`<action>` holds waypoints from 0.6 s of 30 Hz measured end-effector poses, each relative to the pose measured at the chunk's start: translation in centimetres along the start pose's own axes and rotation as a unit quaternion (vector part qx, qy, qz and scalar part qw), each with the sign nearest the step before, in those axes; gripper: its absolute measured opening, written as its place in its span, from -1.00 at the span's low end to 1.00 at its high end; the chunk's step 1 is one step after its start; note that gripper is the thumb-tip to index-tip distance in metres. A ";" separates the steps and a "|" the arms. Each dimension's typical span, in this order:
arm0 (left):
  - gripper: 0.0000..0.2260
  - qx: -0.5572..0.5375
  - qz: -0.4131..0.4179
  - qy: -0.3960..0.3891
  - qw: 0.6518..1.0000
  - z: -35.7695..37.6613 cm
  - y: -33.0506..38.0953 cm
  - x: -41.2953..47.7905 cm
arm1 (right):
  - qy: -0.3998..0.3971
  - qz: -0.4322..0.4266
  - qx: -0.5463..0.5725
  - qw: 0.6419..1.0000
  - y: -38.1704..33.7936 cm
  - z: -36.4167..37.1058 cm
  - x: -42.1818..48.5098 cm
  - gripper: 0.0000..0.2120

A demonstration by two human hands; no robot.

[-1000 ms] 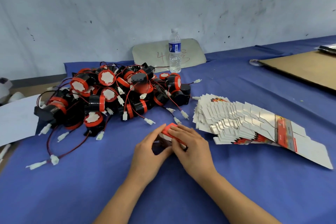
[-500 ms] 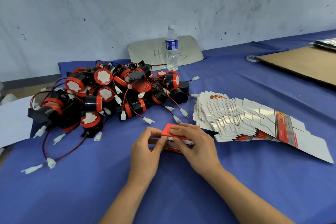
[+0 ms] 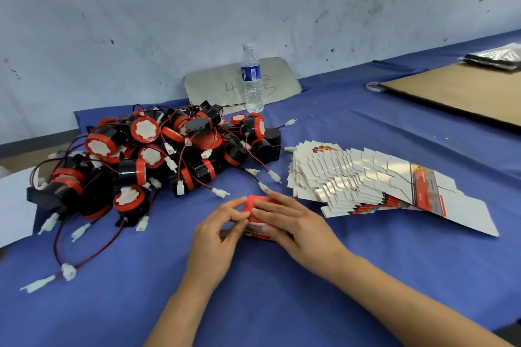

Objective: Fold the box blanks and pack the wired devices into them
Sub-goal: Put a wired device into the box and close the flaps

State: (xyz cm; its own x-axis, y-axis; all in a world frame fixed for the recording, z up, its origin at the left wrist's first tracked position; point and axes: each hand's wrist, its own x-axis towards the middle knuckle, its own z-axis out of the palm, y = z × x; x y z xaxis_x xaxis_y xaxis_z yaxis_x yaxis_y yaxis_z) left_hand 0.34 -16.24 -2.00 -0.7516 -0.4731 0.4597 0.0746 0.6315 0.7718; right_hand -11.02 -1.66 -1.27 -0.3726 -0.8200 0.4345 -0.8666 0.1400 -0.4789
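Both hands clamped on one red box [image 3: 258, 214] at near centre of worktop [image 3: 394, 276]: left hand [image 3: 218, 236] pinching its left end, right hand [image 3: 296, 227] pressing the lid; closing step in hand; next, flap tucked home.

A single wide-angle camera worn on the head looks forward and down across a blue table [image 3: 366, 132] toward a scuffed wall [image 3: 253, 3]. Both hands, left [image 3: 217, 236] and right [image 3: 296, 225], sit close below the lens at centre frame, forearms entering from the bottom edge. Straight lines bow toward the frame's edges. No second view.
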 end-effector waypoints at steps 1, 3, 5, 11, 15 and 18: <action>-0.88 -0.001 -0.001 -0.004 1.000 0.0 0.1 0.0 | -0.024 -0.013 -0.011 1.000 0.1 -0.3 -0.1 -0.65; -0.86 0.001 -0.005 -0.015 1.000 -0.2 0.2 0.1 | -0.075 -0.026 -0.029 0.996 0.4 -0.8 -0.2 -0.59; -0.80 0.015 -0.004 -0.029 0.999 -0.2 0.2 0.0 | -0.132 -0.030 -0.058 0.989 0.6 -1.4 -0.1 -0.51; -0.69 0.094 0.023 -0.035 0.995 0.1 0.2 -0.1 | -0.171 -0.022 -0.082 0.982 0.6 -1.7 -0.2 -0.39; -0.51 0.081 -0.019 -0.079 0.993 0.3 -0.1 -0.4 | -0.020 -0.030 0.000 0.999 0.3 0.2 -1.5 -0.42; -0.40 0.063 -0.034 -0.099 0.993 0.5 0.0 -0.5 | 0.038 0.017 0.099 0.994 0.5 -0.2 -1.8 -0.36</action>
State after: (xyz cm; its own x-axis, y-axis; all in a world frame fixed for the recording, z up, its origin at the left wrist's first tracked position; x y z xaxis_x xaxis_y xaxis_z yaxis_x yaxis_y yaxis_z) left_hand 0.45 -15.68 -2.44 -0.8666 -0.3956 0.3042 -0.0540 0.6803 0.7310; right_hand -10.85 -0.02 -2.11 -0.4311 -0.7712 0.4684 -0.7738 0.0489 -0.6316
